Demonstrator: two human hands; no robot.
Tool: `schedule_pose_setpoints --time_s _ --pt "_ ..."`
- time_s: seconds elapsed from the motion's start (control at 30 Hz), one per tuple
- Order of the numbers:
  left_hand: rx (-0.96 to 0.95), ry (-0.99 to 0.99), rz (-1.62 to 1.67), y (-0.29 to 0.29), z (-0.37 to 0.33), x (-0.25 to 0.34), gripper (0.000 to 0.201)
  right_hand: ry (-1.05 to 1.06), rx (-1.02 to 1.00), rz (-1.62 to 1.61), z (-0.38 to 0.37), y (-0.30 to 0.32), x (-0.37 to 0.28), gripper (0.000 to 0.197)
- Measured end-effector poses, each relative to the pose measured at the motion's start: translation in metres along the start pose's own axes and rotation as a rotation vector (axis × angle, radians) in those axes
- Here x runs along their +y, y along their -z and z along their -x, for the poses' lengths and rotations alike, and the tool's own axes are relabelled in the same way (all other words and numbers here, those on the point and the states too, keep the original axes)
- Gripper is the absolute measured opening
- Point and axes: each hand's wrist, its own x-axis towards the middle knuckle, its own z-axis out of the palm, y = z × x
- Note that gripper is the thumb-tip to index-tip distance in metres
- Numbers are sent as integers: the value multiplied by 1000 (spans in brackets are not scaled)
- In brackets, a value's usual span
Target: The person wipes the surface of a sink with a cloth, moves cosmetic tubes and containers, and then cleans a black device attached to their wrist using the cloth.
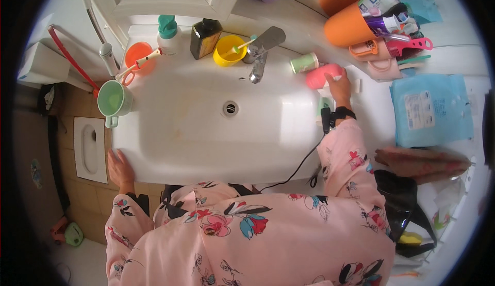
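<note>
My right hand (339, 89) reaches to the right rim of the white sink (180, 154), its fingers around the end of a pink rounded container (320, 76) lying on its side. Just left of the container lies a green and white patterned cylinder (304, 63). A small green and white packet (325, 104) is partly hidden by my right wrist, which wears a black strap with a cable. At the sink's front left corner my left hand (121, 168) rests on the edge, fingers stretched out and holding nothing.
Behind the basin stand a faucet (258, 69), a yellow cup (225, 59), a dark bottle (202, 41) and a pump bottle (167, 43). An orange cup (139, 54) and green mug (111, 99) line the left rim. At right are orange holders (346, 26) and a blue package (433, 110).
</note>
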Motion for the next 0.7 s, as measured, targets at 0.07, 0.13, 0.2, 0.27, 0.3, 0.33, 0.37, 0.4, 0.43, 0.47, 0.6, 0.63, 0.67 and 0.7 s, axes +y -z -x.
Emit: schedule_pose_setpoints --time_s 0.07,0.13,0.2,0.27,0.3,0.33,0.37,0.4,0.43,0.47,0.6,0.63,0.67,0.7 --pt "-20 46 37 5 -1 3 40 -62 -5 43 6 -6 -12 77" --pt "-33 49 35 1 -4 3 40 -72 11 38 5 -7 -13 78" --pt "-57 46 28 3 -4 8 40 -99 25 14 4 -10 -8 80" --pt "-58 52 25 8 -5 14 40 -89 45 -51 4 -14 -6 80" --pt "-51 54 29 7 -5 13 40 -81 59 -114 3 -15 -6 81" --pt "-28 27 22 5 -5 12 40 -78 64 -119 0 -14 -5 81" --pt "-9 2 6 3 -3 9 40 -100 51 -148 0 -14 -4 81" --pt "-7 4 2 1 -3 7 40 -121 37 -178 -1 -15 -3 81" --pt "-16 10 8 -1 -4 5 40 -120 33 -181 -5 -15 -2 81" --pt "-27 10 14 -2 -5 5 40 -103 26 -151 -9 -15 1 82" --pt "-13 -6 -15 -1 -1 3 41 -98 124 -90 -15 -25 14 86" --pt "-19 -14 -2 -2 -2 1 41 -105 126 -91 -17 -27 18 86" --pt "-23 -26 8 1 -4 2 41 -128 166 -99 -17 -30 21 86" --pt "-22 -40 4 4 -5 5 41 -155 207 -106 -17 -32 26 86"
